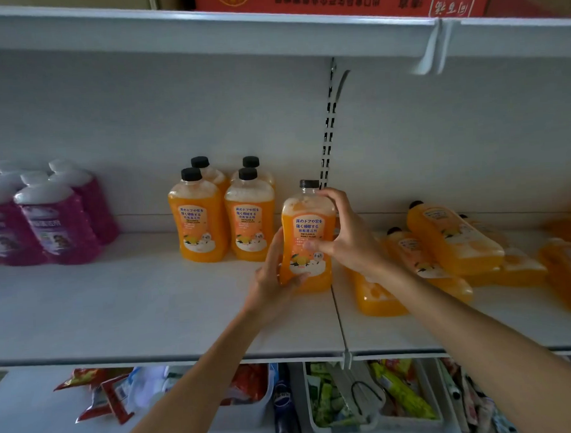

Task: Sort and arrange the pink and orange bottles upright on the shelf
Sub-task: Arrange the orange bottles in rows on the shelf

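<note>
I hold an orange bottle (306, 228) with a black cap upright over the white shelf (134, 308), near the seam between two shelf boards. My left hand (272, 276) grips its lower left side and my right hand (345, 236) wraps its upper right side. Several orange bottles (222, 212) stand upright in a block just to its left. Several more orange bottles (452, 241) lie on their sides in a heap to the right. Pink bottles (45, 213) with white caps stand grouped at the far left.
An upper shelf (204, 33) with a red carton (343, 1) hangs overhead. A slotted metal upright (327, 129) runs down the back wall. Below the shelf are snack packets (102, 394), a dark bottle (286, 409) and white bins (378, 418) of wrapped goods.
</note>
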